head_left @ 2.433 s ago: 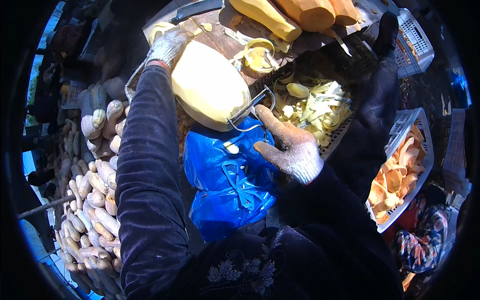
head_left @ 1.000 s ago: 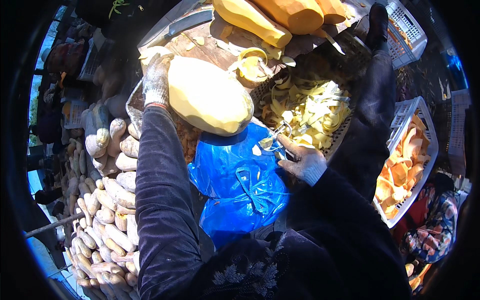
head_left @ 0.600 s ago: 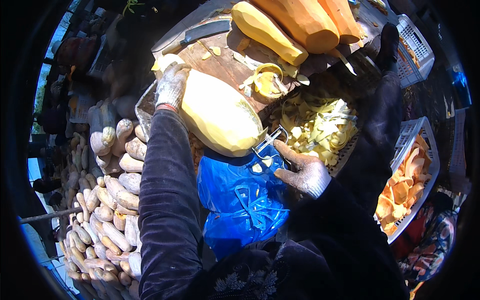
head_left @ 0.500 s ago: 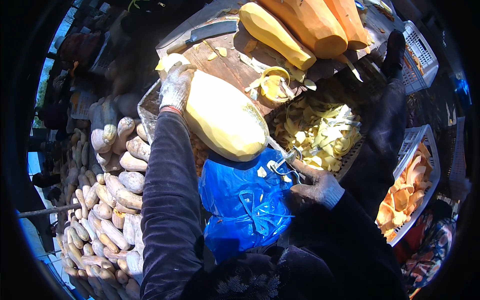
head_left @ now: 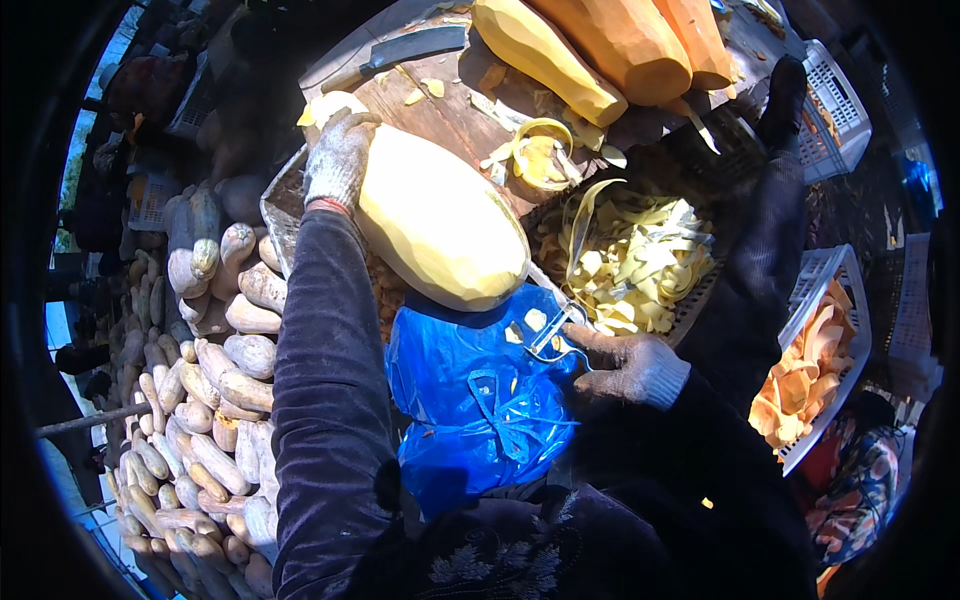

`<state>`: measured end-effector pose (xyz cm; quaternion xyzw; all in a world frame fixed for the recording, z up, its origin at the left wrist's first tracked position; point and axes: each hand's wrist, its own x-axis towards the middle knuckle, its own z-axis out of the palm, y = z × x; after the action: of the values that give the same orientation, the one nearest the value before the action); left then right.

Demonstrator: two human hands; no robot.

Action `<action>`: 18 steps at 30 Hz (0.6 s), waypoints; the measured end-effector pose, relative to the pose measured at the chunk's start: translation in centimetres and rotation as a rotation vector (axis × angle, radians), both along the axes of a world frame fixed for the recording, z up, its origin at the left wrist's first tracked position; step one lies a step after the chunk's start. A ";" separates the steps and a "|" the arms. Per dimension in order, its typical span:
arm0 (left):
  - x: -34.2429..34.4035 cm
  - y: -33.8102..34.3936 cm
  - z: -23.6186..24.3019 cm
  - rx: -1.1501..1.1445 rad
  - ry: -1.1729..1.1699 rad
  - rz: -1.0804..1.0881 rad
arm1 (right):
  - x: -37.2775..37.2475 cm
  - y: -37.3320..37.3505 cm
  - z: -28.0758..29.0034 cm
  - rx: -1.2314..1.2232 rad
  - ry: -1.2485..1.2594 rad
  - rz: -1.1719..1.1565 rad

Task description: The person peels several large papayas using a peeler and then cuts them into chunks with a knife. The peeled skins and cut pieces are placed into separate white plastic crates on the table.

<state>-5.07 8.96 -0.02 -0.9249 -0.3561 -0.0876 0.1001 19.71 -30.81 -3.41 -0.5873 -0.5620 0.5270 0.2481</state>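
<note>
A large peeled pale-yellow squash (head_left: 440, 225) slants across the middle, its narrow end at the upper left. My gloved left hand (head_left: 339, 160) is closed round that narrow end. In my gloved right hand (head_left: 630, 368) is a metal peeler (head_left: 556, 338), held just below the squash's lower right end and apart from it. Blue plastic sheeting (head_left: 480, 410), tied with a blue string, covers my lap under the peeler; a few peel scraps lie on it. A long curled strip of peel (head_left: 577, 235) stands over the heap of yellow-green peels (head_left: 650, 260).
A cleaver (head_left: 415, 48) lies on the wooden board (head_left: 385, 95), with peeled orange squashes (head_left: 615, 50) to its right. Unpeeled squashes (head_left: 215, 400) are piled at the left. A white crate (head_left: 840, 345) of orange peels stands at the right, near a person's patterned sleeve (head_left: 855, 490).
A long peel strip has come off and now hangs over the peel heap. My right hand has drawn the peeler slightly down and left, away from the squash's end.
</note>
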 end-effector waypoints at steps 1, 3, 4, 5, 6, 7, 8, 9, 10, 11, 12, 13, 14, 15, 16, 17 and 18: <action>0.2 0.3 0.1 0.005 0.008 -0.014 | -0.4 -0.1 0.8 -0.139 -0.033 -0.008; 0.3 -0.1 -0.2 -0.101 -0.065 0.072 | -0.4 2.3 0.0 0.048 0.305 -0.280; -0.3 -0.4 0.2 -0.154 -0.100 0.130 | -0.9 5.5 3.5 -0.031 0.529 -0.418; -0.3 -0.4 0.7 -0.207 -0.144 0.173 | -0.3 8.7 3.3 0.131 0.416 -0.368; 0.1 0.0 0.9 -0.329 -0.209 0.210 | 0.5 11.9 5.3 -0.016 0.395 -0.310; 0.7 -0.2 1.0 -0.322 -0.176 0.173 | 1.2 14.5 5.2 -0.010 0.337 -0.214; 1.3 0.1 0.6 -0.315 -0.182 0.147 | 1.3 15.5 3.9 0.122 0.269 -0.099; 1.8 0.5 -0.1 -0.317 -0.186 0.118 | 1.3 15.4 2.9 0.212 0.232 -0.069; 1.7 0.9 -0.2 -0.354 -0.209 0.131 | 0.4 14.0 1.7 0.222 0.265 -0.119; 1.5 0.9 -0.5 -0.395 -0.238 0.155 | -0.8 12.0 1.1 0.125 0.338 -0.245; 1.3 -0.3 -0.5 -0.330 -0.312 0.250 | -1.1 9.3 2.0 -0.034 0.295 -0.240; 0.3 -0.3 0.0 -0.224 -0.140 0.102 | -0.8 6.0 1.3 -0.043 0.178 -0.160; 0.1 -0.8 0.8 -0.181 -0.115 0.081 | -0.4 2.6 0.6 -0.046 0.063 -0.079; 0.2 -1.0 1.1 -0.145 -0.092 0.046 | -0.3 0.3 -1.7 0.088 -0.118 0.072; -0.3 -0.5 0.9 -0.097 -0.057 0.024 | -0.1 0.3 -2.6 0.114 0.023 0.020; -0.7 -0.2 0.7 -0.126 -0.080 0.047 | 0.0 1.4 -1.9 0.144 0.162 -0.033; -1.2 0.0 0.4 -0.152 -0.103 0.072 | 0.4 3.3 -0.6 -0.134 0.510 -0.208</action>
<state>-6.31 8.91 0.36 -0.9107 -0.3994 -0.1042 0.0145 20.14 -27.49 -3.99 -0.5051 -0.3822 0.6655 0.3949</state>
